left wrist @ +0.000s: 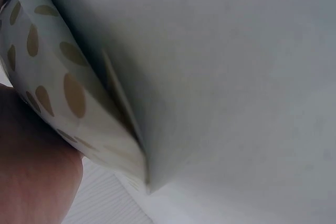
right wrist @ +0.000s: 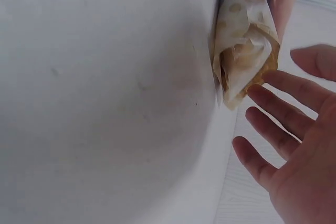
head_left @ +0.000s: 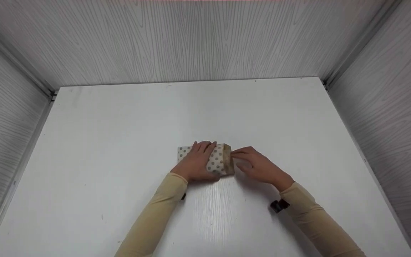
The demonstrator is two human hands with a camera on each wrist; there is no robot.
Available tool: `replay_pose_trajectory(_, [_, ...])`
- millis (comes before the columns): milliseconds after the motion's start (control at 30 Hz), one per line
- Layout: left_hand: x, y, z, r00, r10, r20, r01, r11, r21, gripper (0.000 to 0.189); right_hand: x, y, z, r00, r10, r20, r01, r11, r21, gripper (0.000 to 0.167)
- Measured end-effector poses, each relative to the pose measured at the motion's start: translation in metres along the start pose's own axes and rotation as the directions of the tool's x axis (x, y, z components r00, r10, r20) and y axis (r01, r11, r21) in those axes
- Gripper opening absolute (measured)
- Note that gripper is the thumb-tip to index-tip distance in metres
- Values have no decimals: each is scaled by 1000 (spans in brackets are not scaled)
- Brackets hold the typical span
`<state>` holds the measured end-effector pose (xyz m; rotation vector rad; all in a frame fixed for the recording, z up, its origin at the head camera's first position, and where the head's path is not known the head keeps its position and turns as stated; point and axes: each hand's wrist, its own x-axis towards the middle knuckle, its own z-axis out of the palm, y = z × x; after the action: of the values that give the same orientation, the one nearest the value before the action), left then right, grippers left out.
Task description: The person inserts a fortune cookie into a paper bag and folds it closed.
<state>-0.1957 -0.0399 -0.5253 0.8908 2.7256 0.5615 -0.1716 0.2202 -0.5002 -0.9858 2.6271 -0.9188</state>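
Note:
A small white paper bag with tan-grey polka dots (head_left: 216, 162) lies on its side on the white table. My left hand (head_left: 197, 163) grips it across the middle, thumb along the near edge and fingers over the far side. The brown inside of the bag shows at its right end, where the mouth gapes and the paper is crumpled (right wrist: 244, 59). At that mouth is my right hand (head_left: 259, 166), its loosely spread fingers (right wrist: 283, 111) reaching the brown edge. In the left wrist view the bag's folded bottom corner (left wrist: 126, 153) stands slightly off the table.
The white tabletop (head_left: 120, 125) stretches around both hands. Pale wood-grain panels stand at the back (head_left: 191, 43), on the left (head_left: 5, 135) and on the right (head_left: 394, 125). A small black wrist camera (head_left: 277, 206) hangs under the right sleeve.

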Motion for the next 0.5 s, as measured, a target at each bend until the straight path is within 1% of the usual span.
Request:
replay_pose_trajectory(67, [-1, 0, 0, 1000, 1, 0, -1, 1000, -10, 110, -1, 1, 0, 1000, 10, -6, -10, 1000, 20, 38])
replay_pose_trajectory(200, [-2, 2, 1, 1000, -1, 2, 1, 1000, -17, 111, 1, 1, 4, 998, -17, 65, 15, 1000, 24, 43])
replay_pose_trajectory(267, [-1, 2, 1, 1000, 1, -3, -1, 1000, -15, 111, 2, 1, 5, 996, -29, 87, 26, 999, 30, 44])
replay_pose_trajectory(500, [2, 2, 1, 1000, 1, -7, -1, 1000, 3, 111, 7, 3, 3, 993, -25, 111, 19, 998, 58, 41])
